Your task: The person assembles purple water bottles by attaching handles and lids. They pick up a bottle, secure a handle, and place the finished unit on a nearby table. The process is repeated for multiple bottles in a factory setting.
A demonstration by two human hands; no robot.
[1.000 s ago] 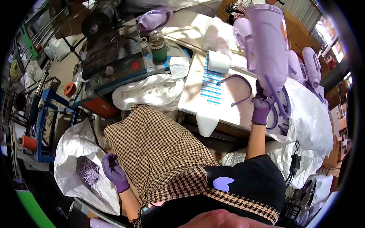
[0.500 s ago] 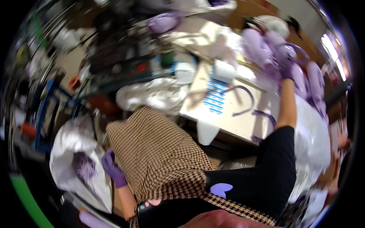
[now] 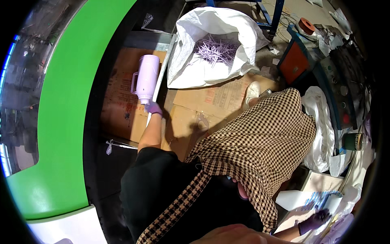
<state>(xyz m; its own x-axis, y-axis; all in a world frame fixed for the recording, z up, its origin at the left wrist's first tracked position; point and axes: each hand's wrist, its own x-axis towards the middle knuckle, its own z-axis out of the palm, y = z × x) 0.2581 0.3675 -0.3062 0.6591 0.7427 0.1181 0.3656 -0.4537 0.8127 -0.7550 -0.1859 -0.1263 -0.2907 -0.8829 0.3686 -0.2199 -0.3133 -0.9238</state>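
Note:
My left hand (image 3: 154,108), in a purple glove, is closed at the narrow end of a lilac jug (image 3: 148,77). The jug has a side handle and its wide end points away from me. It is over a cardboard-lined metal tray (image 3: 122,91); whether it rests on the cardboard I cannot tell. At the lower right, my right hand (image 3: 313,223), also gloved in purple, is over the pale bench (image 3: 286,219) beside a blue-and-white patterned sheet (image 3: 319,200). Its fingers are dark and unclear. Several lilac pieces (image 3: 340,229) lie close to that hand.
Beyond the tray stands an open white sack (image 3: 191,75) of thin lilac scraps (image 3: 216,50). A large green-edged machine (image 3: 67,81) fills the left. Dark equipment (image 3: 339,87) stands right, near an orange tape roll (image 3: 306,26). Flattened cardboard (image 3: 211,99) covers the floor.
The view has swung left toward the green machine. My left hand, bare of any jug before, now grips one. My right hand has left the lilac jugs it was touching.

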